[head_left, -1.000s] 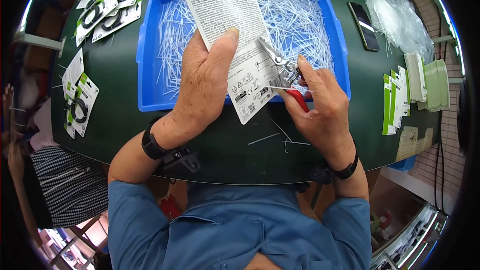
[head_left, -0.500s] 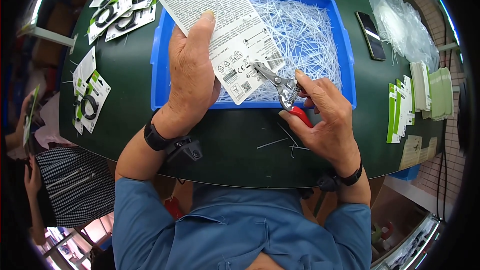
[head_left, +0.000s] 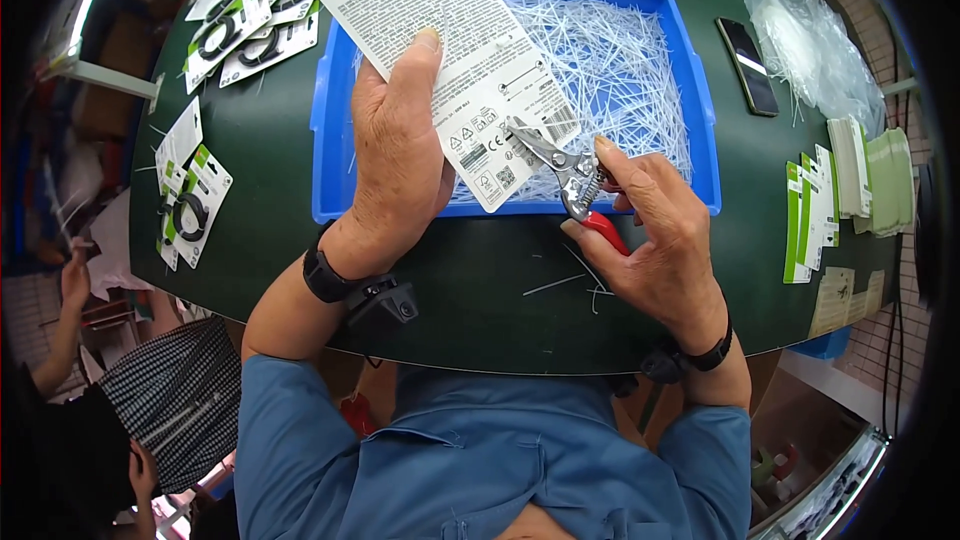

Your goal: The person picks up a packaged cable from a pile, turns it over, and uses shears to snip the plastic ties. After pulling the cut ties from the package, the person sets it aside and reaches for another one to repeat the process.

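Observation:
My left hand holds a white printed packaging card tilted over a blue tray. The card's back faces me. My right hand grips small cutters with red handles. Their metal jaws touch the card's lower right edge. The tray is full of thin white plastic ties. Both wrists wear black bands.
Carded black cables lie at the left and far left on the dark green table. A black phone and clear plastic bags lie to the right, with stacked green and white cards. Another person is at lower left.
The card has swung left and tilted further, and my left hand moved up with it. The cutters' jaws have come onto the card's lower edge.

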`<state>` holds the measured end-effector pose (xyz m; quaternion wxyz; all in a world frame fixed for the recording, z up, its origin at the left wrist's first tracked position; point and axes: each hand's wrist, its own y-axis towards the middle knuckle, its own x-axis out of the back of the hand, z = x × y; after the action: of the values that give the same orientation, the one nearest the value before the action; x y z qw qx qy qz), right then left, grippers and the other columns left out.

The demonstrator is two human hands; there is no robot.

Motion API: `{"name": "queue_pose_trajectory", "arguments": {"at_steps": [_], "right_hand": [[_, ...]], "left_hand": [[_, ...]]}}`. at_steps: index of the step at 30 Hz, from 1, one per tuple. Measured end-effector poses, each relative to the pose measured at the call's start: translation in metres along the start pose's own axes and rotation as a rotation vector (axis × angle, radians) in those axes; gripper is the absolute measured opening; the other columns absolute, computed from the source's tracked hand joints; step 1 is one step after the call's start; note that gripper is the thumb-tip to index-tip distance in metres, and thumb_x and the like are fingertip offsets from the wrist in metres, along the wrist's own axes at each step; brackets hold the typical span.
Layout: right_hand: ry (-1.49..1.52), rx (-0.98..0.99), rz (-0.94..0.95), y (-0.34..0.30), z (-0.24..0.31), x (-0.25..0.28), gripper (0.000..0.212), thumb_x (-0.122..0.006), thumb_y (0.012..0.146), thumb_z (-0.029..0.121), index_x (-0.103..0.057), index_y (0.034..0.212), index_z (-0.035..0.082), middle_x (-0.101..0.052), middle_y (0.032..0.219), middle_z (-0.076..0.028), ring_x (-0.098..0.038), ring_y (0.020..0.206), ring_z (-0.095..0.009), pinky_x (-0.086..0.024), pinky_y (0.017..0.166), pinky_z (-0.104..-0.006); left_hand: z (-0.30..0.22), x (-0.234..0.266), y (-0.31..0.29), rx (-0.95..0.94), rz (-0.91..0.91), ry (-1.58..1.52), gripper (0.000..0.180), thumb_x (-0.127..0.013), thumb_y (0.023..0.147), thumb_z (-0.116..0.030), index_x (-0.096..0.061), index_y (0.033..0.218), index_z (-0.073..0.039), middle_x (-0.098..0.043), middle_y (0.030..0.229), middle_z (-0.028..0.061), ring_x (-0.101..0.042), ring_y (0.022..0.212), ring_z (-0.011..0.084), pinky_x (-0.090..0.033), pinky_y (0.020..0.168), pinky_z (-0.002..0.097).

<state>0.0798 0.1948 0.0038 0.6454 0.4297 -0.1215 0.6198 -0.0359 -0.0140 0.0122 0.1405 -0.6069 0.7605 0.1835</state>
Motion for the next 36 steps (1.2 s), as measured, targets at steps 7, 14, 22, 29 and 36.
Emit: {"name": "queue_pose_trajectory", "arguments": {"at_steps": [7, 14, 22, 29, 36], "right_hand": [[-0.046, 0.004, 0.000, 0.000, 0.001, 0.000, 0.074, -0.088, 0.071, 0.003, -0.062, 0.140, 0.003, -0.065, 0.092, -0.012, -0.062, 0.075, -0.021, -0.053, 0.065, -0.0322], [0.006, -0.035, -0.002, -0.008, 0.002, -0.003, 0.074, -0.088, 0.072, 0.002, -0.061, 0.141, 0.003, -0.064, 0.090, -0.011, -0.061, 0.071, -0.020, -0.051, 0.060, -0.0320], [0.068, -0.073, 0.025, -0.007, 0.001, -0.004, 0.073, -0.087, 0.072, 0.001, -0.062, 0.141, 0.003, -0.063, 0.088, -0.010, -0.061, 0.071, -0.020, -0.051, 0.058, -0.0310], [0.151, 0.008, -0.056, 0.002, 0.010, -0.009, 0.074, -0.087, 0.071, 0.003, -0.062, 0.140, 0.003, -0.063, 0.088, -0.011, -0.061, 0.071, -0.020, -0.052, 0.061, -0.0306], [0.092, -0.017, -0.007, -0.001, 0.013, -0.003, 0.074, -0.087, 0.071, 0.002, -0.062, 0.140, 0.003, -0.063, 0.087, -0.010, -0.060, 0.070, -0.020, -0.051, 0.061, -0.0311]], "left_hand": [[0.005, -0.008, -0.006, 0.002, -0.076, -0.129, 0.035, -0.049, 0.108, -0.021, -0.048, 0.134, 0.003, -0.067, 0.117, 0.0149, -0.072, 0.102, 0.0201, -0.061, 0.087, 0.0319], [0.013, -0.001, -0.006, 0.003, -0.044, -0.023, 0.045, -0.044, 0.109, -0.029, -0.044, 0.141, 0.003, -0.064, 0.127, 0.0201, -0.071, 0.111, 0.0280, -0.062, 0.092, 0.0389], [0.019, -0.006, -0.011, -0.006, 0.034, 0.049, 0.050, -0.042, 0.112, -0.039, -0.045, 0.141, 0.002, -0.064, 0.127, 0.0188, -0.072, 0.108, 0.0264, -0.062, 0.089, 0.0374], [0.025, -0.014, -0.022, -0.057, 0.117, 0.177, 0.057, -0.042, 0.112, -0.048, -0.044, 0.142, 0.001, -0.065, 0.125, 0.0171, -0.071, 0.107, 0.0230, -0.061, 0.088, 0.0339], [0.030, -0.017, -0.027, -0.099, 0.121, 0.168, 0.054, -0.043, 0.112, -0.046, -0.043, 0.142, -0.001, -0.064, 0.126, 0.0158, -0.069, 0.110, 0.0209, -0.060, 0.090, 0.0341]]}}
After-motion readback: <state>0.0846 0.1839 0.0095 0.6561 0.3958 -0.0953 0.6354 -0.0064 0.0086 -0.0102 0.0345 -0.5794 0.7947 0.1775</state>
